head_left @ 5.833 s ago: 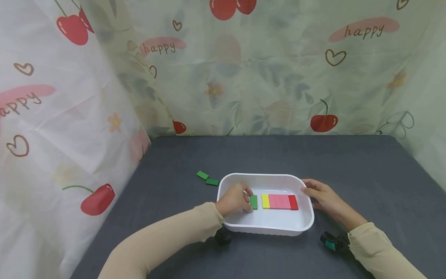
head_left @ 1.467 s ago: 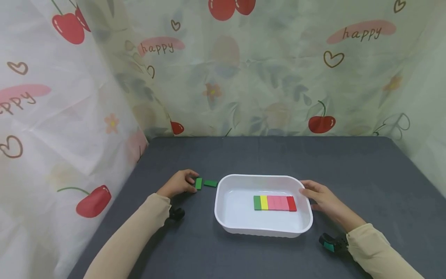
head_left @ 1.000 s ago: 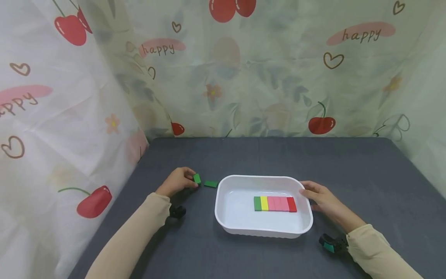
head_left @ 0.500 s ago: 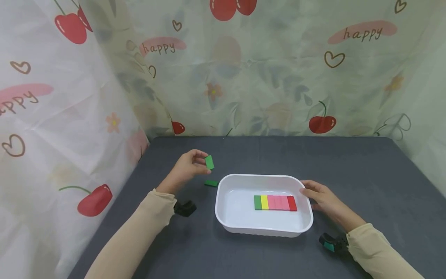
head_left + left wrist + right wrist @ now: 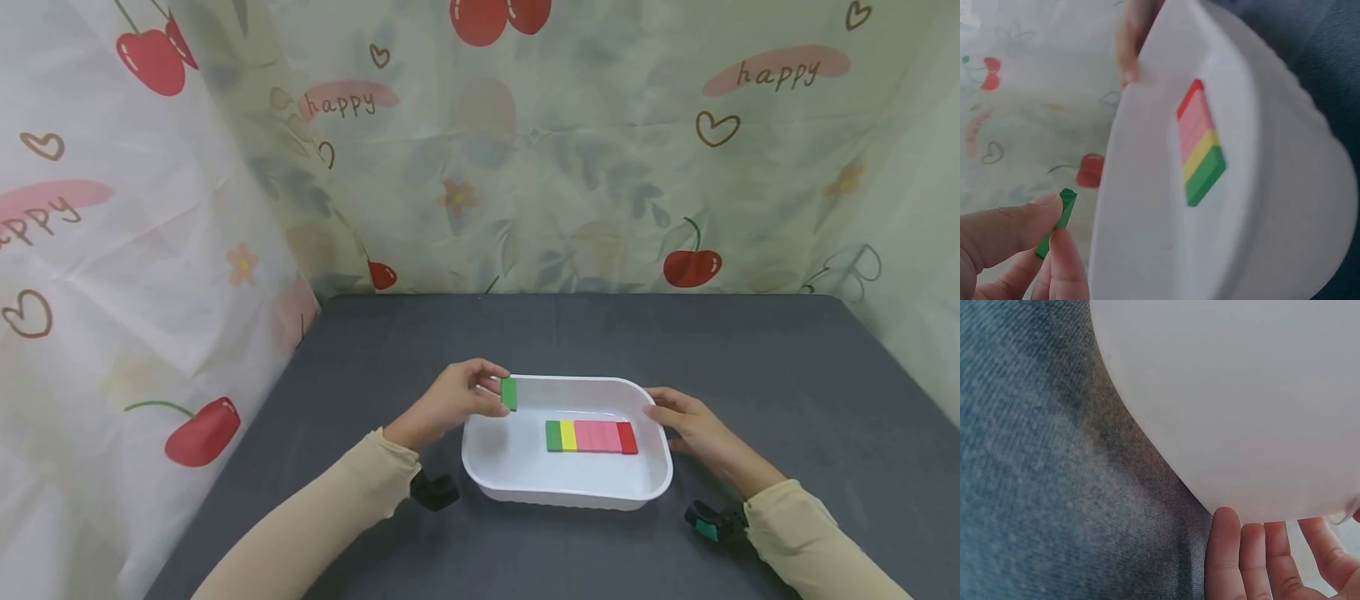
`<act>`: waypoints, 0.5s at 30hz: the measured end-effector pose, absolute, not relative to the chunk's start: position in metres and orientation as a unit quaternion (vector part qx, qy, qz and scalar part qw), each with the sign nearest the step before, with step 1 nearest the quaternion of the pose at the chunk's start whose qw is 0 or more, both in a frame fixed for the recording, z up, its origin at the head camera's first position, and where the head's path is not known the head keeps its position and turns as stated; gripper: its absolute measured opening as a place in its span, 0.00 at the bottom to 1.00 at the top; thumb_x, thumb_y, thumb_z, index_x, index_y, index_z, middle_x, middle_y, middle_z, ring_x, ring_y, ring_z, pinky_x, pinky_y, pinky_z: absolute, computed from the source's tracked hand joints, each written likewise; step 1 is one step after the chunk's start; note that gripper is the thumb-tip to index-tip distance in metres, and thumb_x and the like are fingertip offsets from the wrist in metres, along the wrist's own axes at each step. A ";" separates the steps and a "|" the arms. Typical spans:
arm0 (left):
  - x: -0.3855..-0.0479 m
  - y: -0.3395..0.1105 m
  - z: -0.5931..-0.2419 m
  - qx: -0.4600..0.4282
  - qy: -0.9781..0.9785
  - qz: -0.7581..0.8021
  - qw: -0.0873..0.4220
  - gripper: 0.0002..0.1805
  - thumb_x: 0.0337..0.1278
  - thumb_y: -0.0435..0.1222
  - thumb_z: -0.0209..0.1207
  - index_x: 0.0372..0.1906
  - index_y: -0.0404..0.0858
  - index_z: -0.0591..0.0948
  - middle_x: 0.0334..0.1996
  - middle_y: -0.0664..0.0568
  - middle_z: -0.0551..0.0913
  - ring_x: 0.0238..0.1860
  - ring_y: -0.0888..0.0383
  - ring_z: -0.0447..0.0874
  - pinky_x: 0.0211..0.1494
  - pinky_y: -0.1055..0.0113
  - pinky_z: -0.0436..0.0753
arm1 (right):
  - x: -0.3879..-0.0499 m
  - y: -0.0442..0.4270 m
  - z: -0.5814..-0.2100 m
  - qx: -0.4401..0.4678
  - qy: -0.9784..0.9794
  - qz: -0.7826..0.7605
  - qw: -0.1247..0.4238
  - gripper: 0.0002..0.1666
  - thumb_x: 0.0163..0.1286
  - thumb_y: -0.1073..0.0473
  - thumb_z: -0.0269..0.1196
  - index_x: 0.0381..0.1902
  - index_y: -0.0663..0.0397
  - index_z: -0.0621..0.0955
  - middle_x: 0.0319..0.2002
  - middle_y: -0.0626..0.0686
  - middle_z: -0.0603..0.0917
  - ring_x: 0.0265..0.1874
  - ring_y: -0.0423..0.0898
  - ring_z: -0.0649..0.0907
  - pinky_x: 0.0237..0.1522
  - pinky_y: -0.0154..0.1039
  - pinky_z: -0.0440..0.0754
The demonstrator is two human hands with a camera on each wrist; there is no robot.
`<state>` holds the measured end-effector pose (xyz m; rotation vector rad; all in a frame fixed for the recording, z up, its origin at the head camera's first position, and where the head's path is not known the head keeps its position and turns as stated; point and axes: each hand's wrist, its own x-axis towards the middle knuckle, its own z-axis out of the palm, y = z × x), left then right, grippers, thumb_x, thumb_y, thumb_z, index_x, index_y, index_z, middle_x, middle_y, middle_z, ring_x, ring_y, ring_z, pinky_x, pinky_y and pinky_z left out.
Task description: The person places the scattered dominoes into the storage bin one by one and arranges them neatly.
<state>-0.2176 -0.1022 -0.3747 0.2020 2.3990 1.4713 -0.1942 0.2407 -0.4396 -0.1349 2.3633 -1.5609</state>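
My left hand (image 5: 450, 402) pinches a small flat green block (image 5: 508, 395) between thumb and fingers, over the left rim of a white plastic tray (image 5: 555, 493). The left wrist view shows the same green block (image 5: 1066, 209) beside the tray wall. On the tray floor lies a tight row: a green block (image 5: 553, 436), a yellow block (image 5: 567, 436), several pink blocks (image 5: 596, 437) and a red block (image 5: 627, 438) at the right end. My right hand (image 5: 697, 429) holds the tray's right end, thumb on the rim; in the right wrist view its fingers (image 5: 1225, 550) touch the outer wall.
The tray stands on a dark grey table (image 5: 600, 333). Printed curtains (image 5: 525, 167) hang behind the table and at its left. A black wrist device (image 5: 435, 492) sits under the left cuff, another black one (image 5: 716, 521) by the right sleeve.
My left hand lifted a green block off the table and carried it right to the tray. Earlier it set another green block beside the yellow one. My right hand stays at the rim.
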 end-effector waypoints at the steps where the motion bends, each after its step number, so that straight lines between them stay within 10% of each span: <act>1: -0.217 -0.099 -0.377 0.072 0.840 0.511 0.166 0.27 0.46 0.30 0.71 0.55 0.42 0.78 0.44 0.47 0.80 0.44 0.54 0.77 0.46 0.60 0.78 | -0.194 0.241 -0.440 -0.047 0.824 -0.543 0.152 0.35 0.74 0.46 0.53 0.69 0.62 0.62 0.66 0.68 0.68 0.64 0.67 0.68 0.54 0.62 0.75; 15: -0.219 -0.073 -0.402 0.105 0.852 0.475 0.195 0.23 0.42 0.28 0.72 0.48 0.40 0.81 0.36 0.50 0.80 0.36 0.56 0.79 0.39 0.64 0.76 | -0.196 0.241 -0.439 -0.047 0.823 -0.544 0.157 0.35 0.75 0.47 0.52 0.69 0.63 0.62 0.66 0.68 0.67 0.65 0.68 0.67 0.54 0.64 0.74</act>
